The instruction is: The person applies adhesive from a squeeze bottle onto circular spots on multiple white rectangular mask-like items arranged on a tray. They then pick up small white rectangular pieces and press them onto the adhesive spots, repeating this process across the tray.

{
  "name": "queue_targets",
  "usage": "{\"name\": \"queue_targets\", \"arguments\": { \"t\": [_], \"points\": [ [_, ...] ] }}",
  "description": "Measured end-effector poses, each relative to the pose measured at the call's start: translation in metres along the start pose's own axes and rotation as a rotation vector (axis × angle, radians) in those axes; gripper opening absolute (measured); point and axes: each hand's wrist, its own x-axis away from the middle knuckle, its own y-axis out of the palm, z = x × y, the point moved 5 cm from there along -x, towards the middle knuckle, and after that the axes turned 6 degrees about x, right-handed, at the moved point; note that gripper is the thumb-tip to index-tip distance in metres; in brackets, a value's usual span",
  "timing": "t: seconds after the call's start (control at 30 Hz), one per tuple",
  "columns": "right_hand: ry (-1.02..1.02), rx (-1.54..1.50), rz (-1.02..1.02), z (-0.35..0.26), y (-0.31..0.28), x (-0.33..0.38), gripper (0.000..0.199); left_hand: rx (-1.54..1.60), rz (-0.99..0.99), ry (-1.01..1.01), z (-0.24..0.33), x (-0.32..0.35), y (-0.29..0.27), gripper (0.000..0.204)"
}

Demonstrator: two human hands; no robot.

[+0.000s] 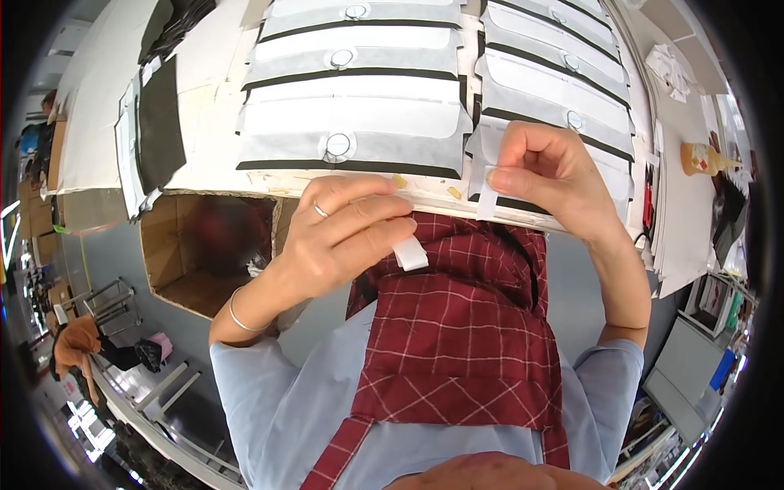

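Note:
My left hand [331,237], with a ring on one finger, is closed around a small bundle of white strips [411,254] whose ends hang below the fingers. Between thumb and forefinger, my right hand [555,175] pinches a single white strip [487,200] at the table's front edge. This strip lies by the left end of the nearest right-column panel, which my hand partly covers. Flat white-and-grey panels with black edges lie overlapping in two columns. The nearest left-column panel [282,147] carries a round, disc-like piece [337,145], and similar rounds show on other panels.
Small yellowish bits [454,193] lie on the table's front edge. An open cardboard box [175,282] stands below the table at left. Black and white sheets [161,122] rest on the left tabletop. A yellowish bottle [704,158] lies at far right. Another person [77,347] is at lower left.

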Motion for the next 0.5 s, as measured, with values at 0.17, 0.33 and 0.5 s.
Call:
{"name": "queue_targets", "arguments": {
  "t": [0.17,0.33,0.5],
  "points": [
    [-0.113,0.239,0.222,0.010,0.001,-0.003,0.017,-0.051,-0.067,0.055,0.000,-0.008,0.016,0.020],
    [-0.137,0.373,0.342,0.008,-0.002,-0.004,0.020,-0.079,-0.117,0.068,0.003,-0.021,0.031,0.013],
    [-0.100,0.376,0.366,0.008,-0.004,-0.005,0.019,-0.113,-0.150,0.090,0.004,-0.025,0.039,0.010]
  ]
}}
